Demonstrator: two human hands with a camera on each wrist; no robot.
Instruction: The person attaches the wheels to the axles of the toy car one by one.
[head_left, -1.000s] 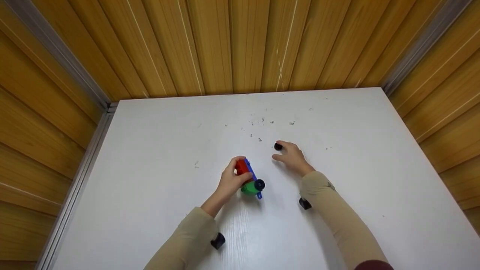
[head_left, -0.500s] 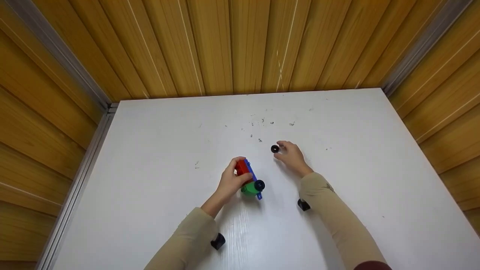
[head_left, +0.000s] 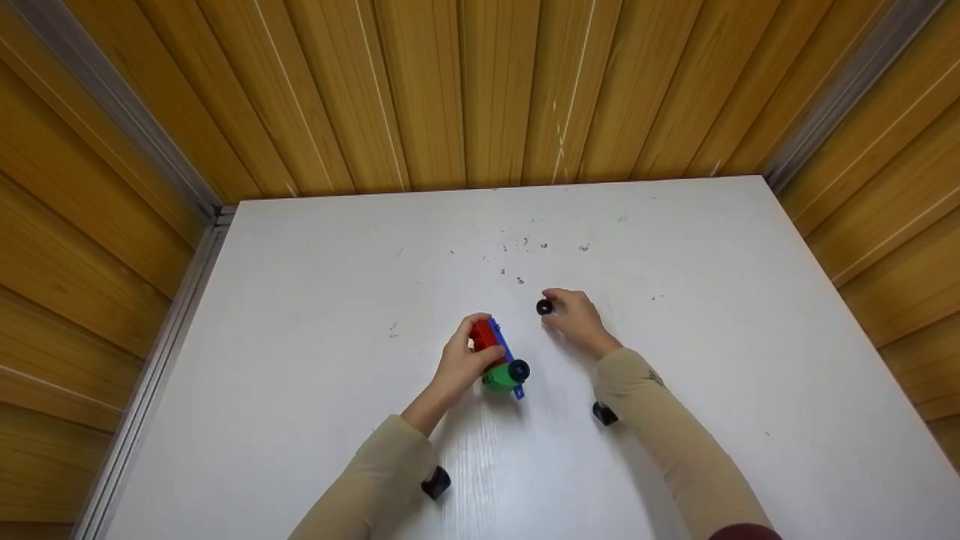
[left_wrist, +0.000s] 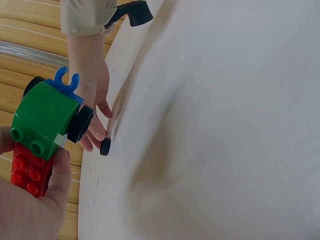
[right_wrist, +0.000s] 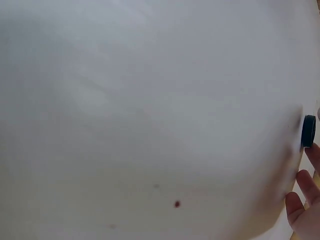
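The left hand [head_left: 459, 365] grips the toy brick vehicle [head_left: 497, 358], fingers curled around its red block; the vehicle's long axis runs from 11 to 5 o'clock. At 2 o'clock from it, well apart, the right hand [head_left: 576, 321] pinches a loose black wheel [head_left: 544, 307] at its fingertips, just above the white table [head_left: 315, 300].
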